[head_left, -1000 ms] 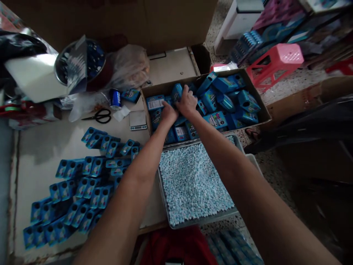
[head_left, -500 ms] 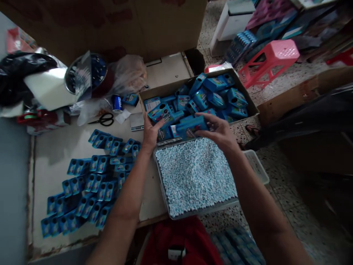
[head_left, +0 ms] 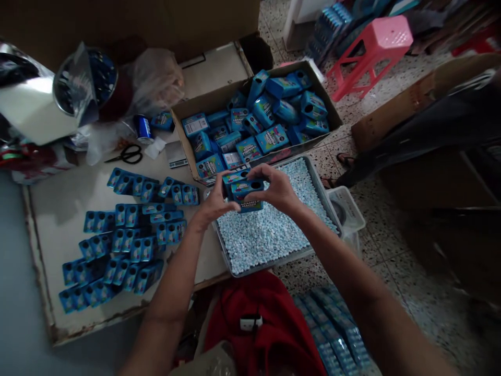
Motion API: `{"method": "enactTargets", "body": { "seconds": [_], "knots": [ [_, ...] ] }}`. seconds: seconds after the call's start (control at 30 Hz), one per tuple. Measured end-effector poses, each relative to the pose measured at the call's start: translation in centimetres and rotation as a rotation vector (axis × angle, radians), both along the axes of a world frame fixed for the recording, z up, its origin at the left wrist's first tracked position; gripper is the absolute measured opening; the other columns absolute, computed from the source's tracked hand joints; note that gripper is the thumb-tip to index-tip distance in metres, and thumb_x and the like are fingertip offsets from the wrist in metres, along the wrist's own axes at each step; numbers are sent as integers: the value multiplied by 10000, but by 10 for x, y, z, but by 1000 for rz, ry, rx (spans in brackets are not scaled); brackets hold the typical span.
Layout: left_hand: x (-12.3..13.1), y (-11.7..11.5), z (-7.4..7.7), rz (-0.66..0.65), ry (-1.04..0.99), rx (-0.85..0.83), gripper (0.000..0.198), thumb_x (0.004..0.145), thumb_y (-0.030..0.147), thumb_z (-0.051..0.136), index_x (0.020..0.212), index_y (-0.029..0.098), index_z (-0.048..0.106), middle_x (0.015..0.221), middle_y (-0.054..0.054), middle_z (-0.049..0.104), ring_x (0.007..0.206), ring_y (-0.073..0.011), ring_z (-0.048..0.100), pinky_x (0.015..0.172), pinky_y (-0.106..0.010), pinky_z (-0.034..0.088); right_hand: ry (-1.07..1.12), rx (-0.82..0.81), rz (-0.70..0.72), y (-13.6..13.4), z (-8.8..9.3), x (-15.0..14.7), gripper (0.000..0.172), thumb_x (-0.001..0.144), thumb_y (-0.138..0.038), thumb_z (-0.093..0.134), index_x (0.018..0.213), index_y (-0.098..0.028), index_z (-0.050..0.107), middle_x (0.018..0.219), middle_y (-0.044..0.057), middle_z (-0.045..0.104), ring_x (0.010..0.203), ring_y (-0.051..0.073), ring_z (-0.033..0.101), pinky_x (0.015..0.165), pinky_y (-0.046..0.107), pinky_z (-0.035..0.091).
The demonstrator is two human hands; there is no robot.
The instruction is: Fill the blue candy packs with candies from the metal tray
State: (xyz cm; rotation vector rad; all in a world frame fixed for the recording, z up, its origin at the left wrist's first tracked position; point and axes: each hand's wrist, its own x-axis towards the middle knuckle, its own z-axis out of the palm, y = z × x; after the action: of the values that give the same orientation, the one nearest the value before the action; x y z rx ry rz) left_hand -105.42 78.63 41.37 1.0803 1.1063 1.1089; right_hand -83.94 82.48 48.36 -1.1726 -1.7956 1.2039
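Two small blue candy boxes (head_left: 247, 197) with round holes in their tops are held side by side in the air. My left hand (head_left: 214, 206) grips them from the left, its thumb in front. From the right, my right hand (head_left: 276, 190) closes thumb and fingers on the nearer box. Under them lies a plastic tray (head_left: 329, 202) full of small pale blue and white candies (head_left: 270, 237). Just beyond the tray, a cardboard carton (head_left: 181, 140) contains many loose boxes of the same kind. Rows of similar boxes (head_left: 127, 240) stand on the table to the left.
Black scissors (head_left: 129, 154), a blue can (head_left: 143, 128) and a small scale (head_left: 178, 159) lie behind the rows. A metal pot (head_left: 64, 94) sits farther back. On the right are a clear container (head_left: 348, 206), a pink stool (head_left: 389, 39) and a person's leg (head_left: 415, 125).
Both hands have come back from over the carton to above the candy tray. The boxes, earlier apart in separate hands, are now together and upright. The view has shifted.
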Motion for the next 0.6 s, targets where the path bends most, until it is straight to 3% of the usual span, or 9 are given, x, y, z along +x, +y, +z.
{"method": "enactTargets", "body": {
  "seconds": [0.07,0.2,0.37,0.5,0.6],
  "knots": [
    [11,-12,-5,-24,-24,-50,1228,312,511,1092,1377,271,529,1337,-115,657,1258,-383,680,1045,-477,608,-13,-13,-27,-14,-7,3,450,679,-495,951,958,-237,711,960,18,746,894,216,686,852,367,564],
    [27,-28,-18,49,-13,-127,1215,237,415,1101,1300,254,535,1330,-105,672,1311,-388,653,1086,-468,581,-49,-16,-81,-35,-20,5,426,701,-512,939,922,-239,697,920,9,732,857,210,676,817,351,545],
    [36,-53,-29,-21,7,-182,1024,346,408,1088,1216,229,577,1221,-77,737,1173,-351,722,972,-422,623,-58,32,-114,-67,-42,7,374,748,-477,943,836,-253,657,940,31,723,924,245,692,846,379,554],
    [42,-85,-45,-52,133,-288,843,439,407,1064,1134,201,633,1087,-61,770,1058,-327,750,931,-432,628,-217,146,-185,-104,-68,21,354,824,-551,878,793,-262,675,968,70,731,979,286,668,902,441,545],
    [38,-104,-59,4,51,-423,853,436,377,1062,1153,192,638,1123,-81,791,1058,-327,765,969,-476,630,-345,166,-278,-105,-86,45,311,911,-544,790,814,-265,691,897,64,731,921,280,647,934,466,522]
  ]
}}
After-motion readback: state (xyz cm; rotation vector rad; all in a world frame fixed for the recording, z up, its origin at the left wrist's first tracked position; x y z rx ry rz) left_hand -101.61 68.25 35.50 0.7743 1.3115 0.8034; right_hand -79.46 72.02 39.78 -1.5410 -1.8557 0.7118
